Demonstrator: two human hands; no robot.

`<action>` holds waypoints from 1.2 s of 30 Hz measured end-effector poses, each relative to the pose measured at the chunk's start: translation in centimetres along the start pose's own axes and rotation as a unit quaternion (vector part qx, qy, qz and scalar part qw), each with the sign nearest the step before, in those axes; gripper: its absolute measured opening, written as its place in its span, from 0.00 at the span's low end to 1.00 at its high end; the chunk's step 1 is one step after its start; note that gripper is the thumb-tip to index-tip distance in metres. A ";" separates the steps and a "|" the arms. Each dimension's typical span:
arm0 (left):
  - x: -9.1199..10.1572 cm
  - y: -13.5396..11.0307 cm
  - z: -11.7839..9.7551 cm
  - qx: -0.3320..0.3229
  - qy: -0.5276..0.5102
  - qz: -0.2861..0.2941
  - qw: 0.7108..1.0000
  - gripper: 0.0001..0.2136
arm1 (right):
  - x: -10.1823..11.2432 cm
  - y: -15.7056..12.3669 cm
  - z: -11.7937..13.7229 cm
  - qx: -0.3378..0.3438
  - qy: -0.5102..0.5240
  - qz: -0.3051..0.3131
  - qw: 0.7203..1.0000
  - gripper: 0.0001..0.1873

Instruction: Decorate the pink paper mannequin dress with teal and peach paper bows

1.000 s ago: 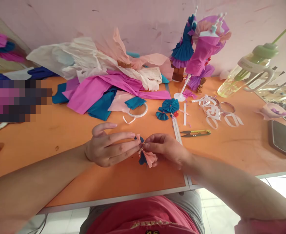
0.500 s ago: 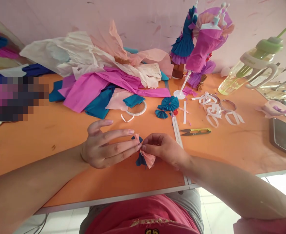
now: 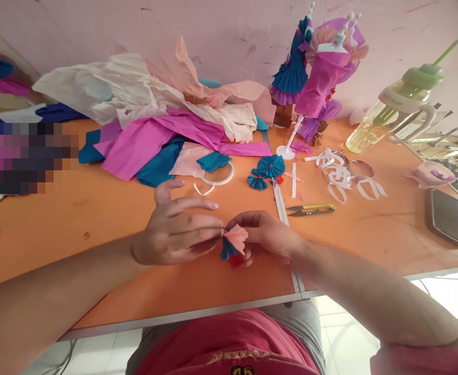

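Between my hands, above the front of the orange table (image 3: 135,297), is a small gathered crepe-paper bow (image 3: 236,238) in pink and blue. My left hand (image 3: 174,232) pinches its narrow middle from the left, with the index finger raised away. My right hand (image 3: 265,234) closes on it from the right, thumb and fingers partly behind the paper. A red piece (image 3: 234,260) shows just below the bow. Beyond my hands lie blue paper rosettes (image 3: 271,166) and a ring of white tape (image 3: 229,176).
Crumpled crepe paper (image 3: 146,140) lies at the back left. Doll figures in paper dresses (image 3: 291,75) stand behind. On the right are thread snips (image 3: 312,210), curled white strips (image 3: 340,174), a phone (image 3: 447,216) and a drink bottle (image 3: 393,112).
The bow has been turned and bunched, so its pink end now fans up to the right and a red piece shows below. My left hand has shifted slightly right.
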State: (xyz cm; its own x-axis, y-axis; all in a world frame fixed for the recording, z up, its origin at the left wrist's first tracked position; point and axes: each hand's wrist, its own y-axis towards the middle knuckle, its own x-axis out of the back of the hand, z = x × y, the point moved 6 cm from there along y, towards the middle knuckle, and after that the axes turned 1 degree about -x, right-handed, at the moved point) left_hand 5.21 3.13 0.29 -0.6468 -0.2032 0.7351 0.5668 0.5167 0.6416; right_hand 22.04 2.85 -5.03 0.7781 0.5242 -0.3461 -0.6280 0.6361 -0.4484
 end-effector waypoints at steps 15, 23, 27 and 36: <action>-2.4 0.3 2.5 0.314 -0.174 0.066 0.931 0.10 | -0.2 -1.7 2.7 0.196 -0.252 -0.149 0.936 0.23; -2.8 0.5 1.8 0.329 -0.242 0.103 0.907 0.11 | 0.7 -0.5 2.5 0.179 -0.168 -0.159 0.956 0.07; -3.2 0.4 1.6 0.345 -0.288 0.101 0.888 0.12 | 1.3 -0.6 2.7 0.184 -0.177 -0.168 0.952 0.09; -4.8 -0.3 1.8 0.358 -0.328 0.182 0.855 0.16 | 1.1 -0.2 1.8 0.179 -0.182 -0.159 0.954 0.07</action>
State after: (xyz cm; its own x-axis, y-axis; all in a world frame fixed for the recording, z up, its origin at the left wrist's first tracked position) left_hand 7.21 5.43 -3.78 -0.7741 0.4688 0.4255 0.4856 0.8709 -0.0760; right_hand 23.02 4.32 -3.79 0.9141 0.3935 0.0977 -0.3771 0.9137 -0.1513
